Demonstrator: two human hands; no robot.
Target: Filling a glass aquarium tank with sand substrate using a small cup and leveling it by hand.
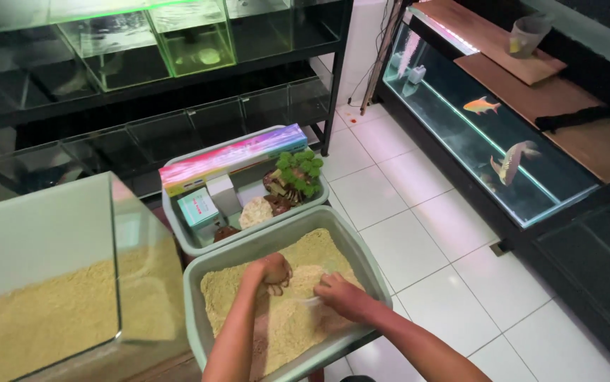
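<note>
Both forearms reach down into the grey tub of pale sand, left hand curled into a fist around a scoop of grains, right hand pressed flat and fairly open on the surface, beside the sand-floored glass tank.

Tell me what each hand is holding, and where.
Left hand is closed in the sand; its contents cannot be told. Right hand lies flat on it, holding nothing visible.

Two bare forearms, left hand and right hand, no sleeves, rings or watch.
</note>
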